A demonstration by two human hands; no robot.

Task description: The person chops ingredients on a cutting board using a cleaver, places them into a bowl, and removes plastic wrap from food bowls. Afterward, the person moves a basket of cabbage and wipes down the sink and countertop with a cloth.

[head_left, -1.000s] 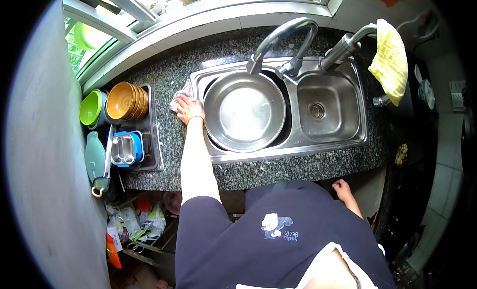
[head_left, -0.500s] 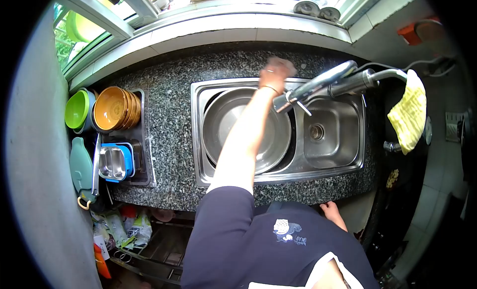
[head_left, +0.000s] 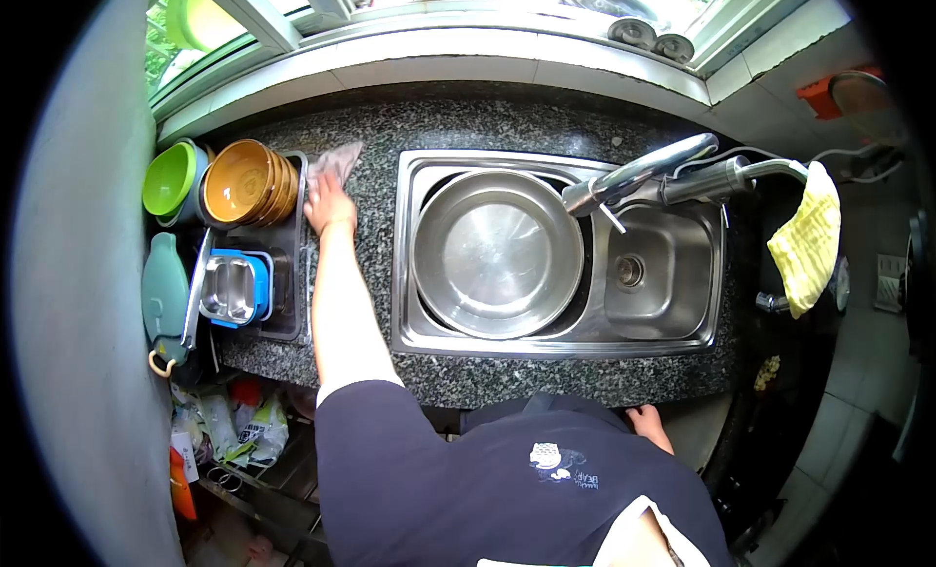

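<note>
My left hand point(head_left: 330, 206) presses a pale pinkish cloth point(head_left: 338, 161) onto the speckled granite counter point(head_left: 375, 177), right beside the edge of the dish tray. To its right, a large round steel basin point(head_left: 497, 255) sits in the left bowl of the double sink point(head_left: 405, 274). My right hand point(head_left: 645, 420) hangs low at the counter's front edge, near my body, with its fingers curled in; whether anything is inside them is hidden.
Orange bowls point(head_left: 239, 182), a green bowl point(head_left: 169, 180) and a blue-rimmed steel box point(head_left: 232, 286) stand on the left. The faucet point(head_left: 648, 172) reaches over the sink, and a yellow cloth point(head_left: 807, 240) hangs at the right. A window runs along the back.
My left hand and the cloth went from the sink's left side to behind the sink, then across to the tray's edge. The faucet has swung to the right. My right hand stays low.
</note>
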